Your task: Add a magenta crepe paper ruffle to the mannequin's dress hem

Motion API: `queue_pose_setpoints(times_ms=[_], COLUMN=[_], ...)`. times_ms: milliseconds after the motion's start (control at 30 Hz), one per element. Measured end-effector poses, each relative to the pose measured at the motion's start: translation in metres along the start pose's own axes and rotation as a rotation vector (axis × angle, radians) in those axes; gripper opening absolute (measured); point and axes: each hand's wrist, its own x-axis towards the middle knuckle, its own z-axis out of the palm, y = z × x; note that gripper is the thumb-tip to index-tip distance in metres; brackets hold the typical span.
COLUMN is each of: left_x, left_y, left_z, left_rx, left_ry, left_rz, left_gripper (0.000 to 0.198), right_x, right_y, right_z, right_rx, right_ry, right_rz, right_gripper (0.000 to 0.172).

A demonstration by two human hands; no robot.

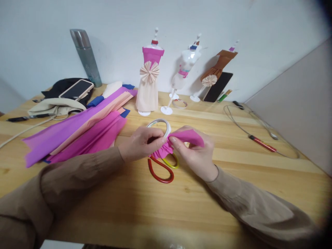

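Over the middle of the table, my left hand (142, 143) is closed on the gathered end of a pink crepe paper strip (192, 136). A roll of double-sided tape (167, 127) stands at its fingers, and I cannot tell whether it is gripped or hangs on the strip. My right hand (197, 152) pinches the same strip between thumb and fingers, close to the left thumb. Pleated folds of the pink paper hang below the hands. Under them lie scissors with a red handle (164, 180) and a yellow loop; their blades are hidden.
Crepe paper sheets (88, 128) lie to the left, near a phone (77, 90) and a flask (86, 57). Along the wall stand small mannequins, one in a pink-and-cream dress (147, 93), one white (190, 58), one in brown (220, 64). A red tool with a cable (263, 143) lies right.
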Motion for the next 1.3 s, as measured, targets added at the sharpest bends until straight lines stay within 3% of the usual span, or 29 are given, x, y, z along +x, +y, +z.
queue_pose_setpoints(times_ms=[600, 967, 1067, 1300], left_x=[-0.0007, -0.0001, -0.0008, -0.0010], left_y=[0.0034, 0.0006, 0.0000, 0.0003], left_z=[0.0005, 0.0008, 0.0011, -0.0006], left_rx=[0.002, 0.015, -0.003, -0.032], left_ry=[-0.036, -0.019, -0.020, -0.035], left_rz=[-0.055, -0.054, -0.031, -0.057], left_gripper=[0.034, 0.035, 0.035, 0.034], right_x=[-0.0007, -0.0012, -0.0016, -0.0012], right_y=[0.0031, 0.0028, 0.0014, -0.0033], right_z=[-0.0026, -0.0043, -0.0033, -0.0023], right_rx=[-0.169, -0.191, -0.158, 0.008], right_ry=[-0.047, -0.074, -0.052, 0.004], right_rz=[-0.378, -0.422, -0.371, -0.023], right_gripper=[0.016, 0.019, 0.019, 0.008])
